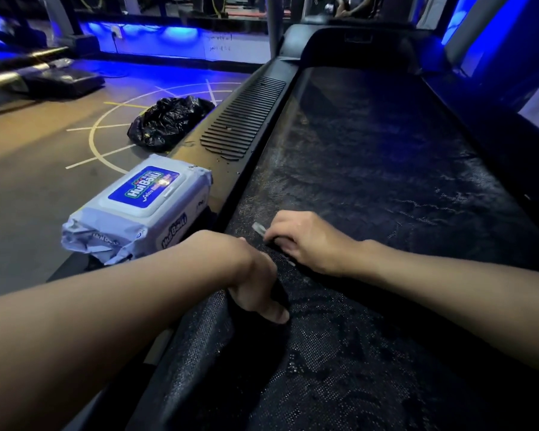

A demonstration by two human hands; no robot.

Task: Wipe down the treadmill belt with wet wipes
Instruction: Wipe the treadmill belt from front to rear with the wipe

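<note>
The dark treadmill belt point(371, 169) runs from near me to the far end and shows wet streaks. My left hand point(255, 284) grips the belt's left edge, fingers curled under it and the thumb on top, lifting it a little. My right hand point(305, 241) lies on the belt just beyond, fingers curled and pinching a small dirty grey wipe point(258, 228), most of it hidden under the hand. A white and blue pack of wet wipes point(137, 209) lies on the left side rail, its lid closed.
The left side rail point(246, 119) has a ribbed footplate. A black rubbish bag point(168, 122) sits on the gym floor beside it. The floor at left carries painted lines. Another machine base stands at far left. The treadmill's right rail point(495, 129) borders the belt.
</note>
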